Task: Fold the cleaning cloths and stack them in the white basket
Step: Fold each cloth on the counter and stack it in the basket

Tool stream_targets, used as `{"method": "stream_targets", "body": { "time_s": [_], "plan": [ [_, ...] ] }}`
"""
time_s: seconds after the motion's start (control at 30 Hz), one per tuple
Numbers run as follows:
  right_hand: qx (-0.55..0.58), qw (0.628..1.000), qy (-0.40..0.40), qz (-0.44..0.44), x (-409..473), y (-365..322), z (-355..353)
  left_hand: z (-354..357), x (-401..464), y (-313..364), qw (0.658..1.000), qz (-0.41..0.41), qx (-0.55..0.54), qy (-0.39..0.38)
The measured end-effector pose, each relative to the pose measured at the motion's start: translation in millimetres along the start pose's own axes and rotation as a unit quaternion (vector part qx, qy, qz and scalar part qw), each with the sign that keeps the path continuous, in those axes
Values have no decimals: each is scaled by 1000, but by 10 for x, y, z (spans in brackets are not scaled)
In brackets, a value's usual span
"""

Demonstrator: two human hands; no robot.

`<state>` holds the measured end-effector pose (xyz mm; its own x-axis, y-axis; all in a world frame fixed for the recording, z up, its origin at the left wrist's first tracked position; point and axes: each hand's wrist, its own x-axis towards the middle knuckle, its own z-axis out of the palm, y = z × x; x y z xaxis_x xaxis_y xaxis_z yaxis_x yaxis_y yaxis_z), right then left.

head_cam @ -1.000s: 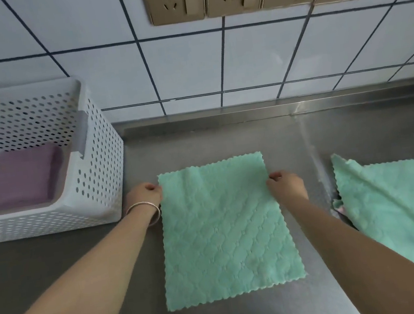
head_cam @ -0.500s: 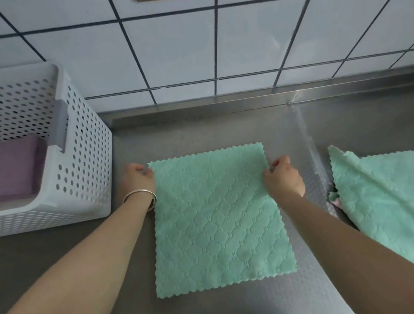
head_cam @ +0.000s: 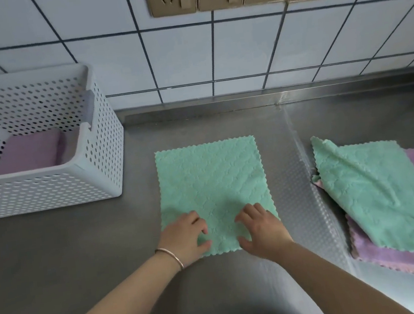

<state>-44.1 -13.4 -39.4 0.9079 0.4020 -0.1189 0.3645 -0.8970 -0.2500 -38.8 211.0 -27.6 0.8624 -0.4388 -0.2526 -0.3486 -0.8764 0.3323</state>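
Both hands, left hand point(head_cam: 185, 238) and right hand point(head_cam: 260, 229), seem to pinch the green cloth point(head_cam: 213, 190) at its near edge; bare counter point(head_cam: 67, 241) on the left.

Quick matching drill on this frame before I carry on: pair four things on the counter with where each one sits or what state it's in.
Things:
1. spread green cloth
2. folded purple cloth
3. white basket
4. green cloth on the pile

Places or states:
A. inside the basket
B. far left of the counter
C. on top of a purple cloth, at the right
D. flat, with both hands at its near edge

Pairs: 1-D, 2-A, 3-B, 4-C
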Motion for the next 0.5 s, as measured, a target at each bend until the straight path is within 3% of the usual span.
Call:
{"method": "stream_targets", "body": {
  "time_s": [0.1,0.27,0.4,0.5],
  "plan": [
    [-70,997,-28,-17,-167,-81,59,102,-123,99,995,26,100,-3],
    [-101,994,0,-30,-215,-122,88,200,-182,181,992,-2,128,15],
    [-96,995,18,25,-269,-12,18,236,-201,95,994,-41,95,30],
    [-36,995,40,85,-335,189,11,262,-246,-132,996,-68,-1,60]
  ]
}}
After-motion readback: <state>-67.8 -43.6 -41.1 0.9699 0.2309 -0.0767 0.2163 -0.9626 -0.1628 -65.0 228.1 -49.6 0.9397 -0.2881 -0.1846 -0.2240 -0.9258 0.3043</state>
